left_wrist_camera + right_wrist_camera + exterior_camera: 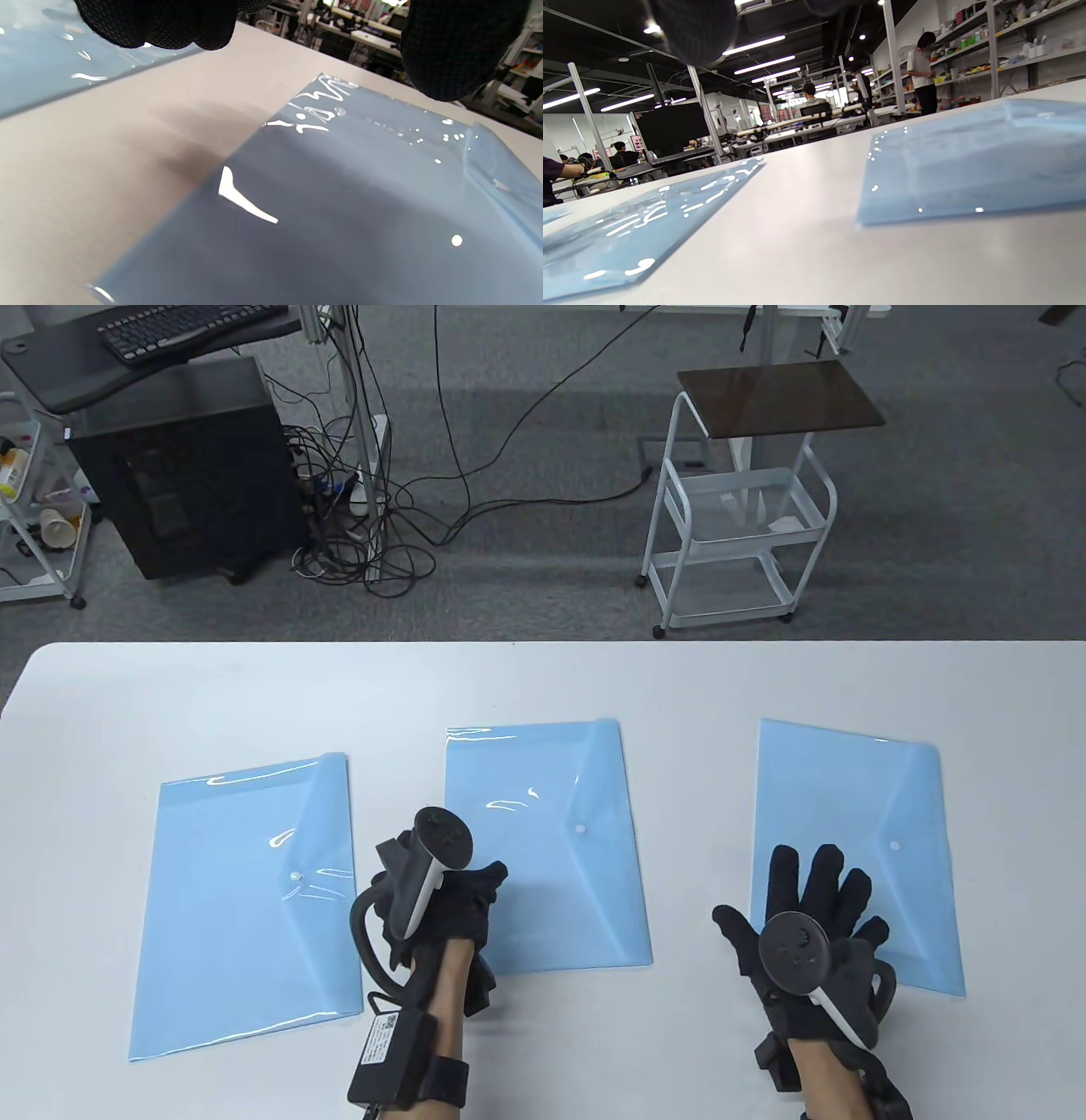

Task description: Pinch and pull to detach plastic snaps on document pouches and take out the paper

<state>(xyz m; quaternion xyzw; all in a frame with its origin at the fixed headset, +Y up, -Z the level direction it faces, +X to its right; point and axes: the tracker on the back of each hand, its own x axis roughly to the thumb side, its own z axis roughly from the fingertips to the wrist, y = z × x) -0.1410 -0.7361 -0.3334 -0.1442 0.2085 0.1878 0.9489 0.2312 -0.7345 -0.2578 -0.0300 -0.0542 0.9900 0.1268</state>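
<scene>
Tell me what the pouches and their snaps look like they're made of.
Pouches, e.g. the middle one: likely thin glossy plastic, light blue, with sharp white glare streaks and ripples. Its snap: a small white stud, probably hard plastic; too small to be sure.

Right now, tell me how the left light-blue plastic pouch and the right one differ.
The left light-blue plastic pouch leans clockwise with no hand on it; the right light-blue plastic pouch leans counter-clockwise, its near edge under the right hand with spread fingers. Both lie flat with white snaps closed.
</scene>
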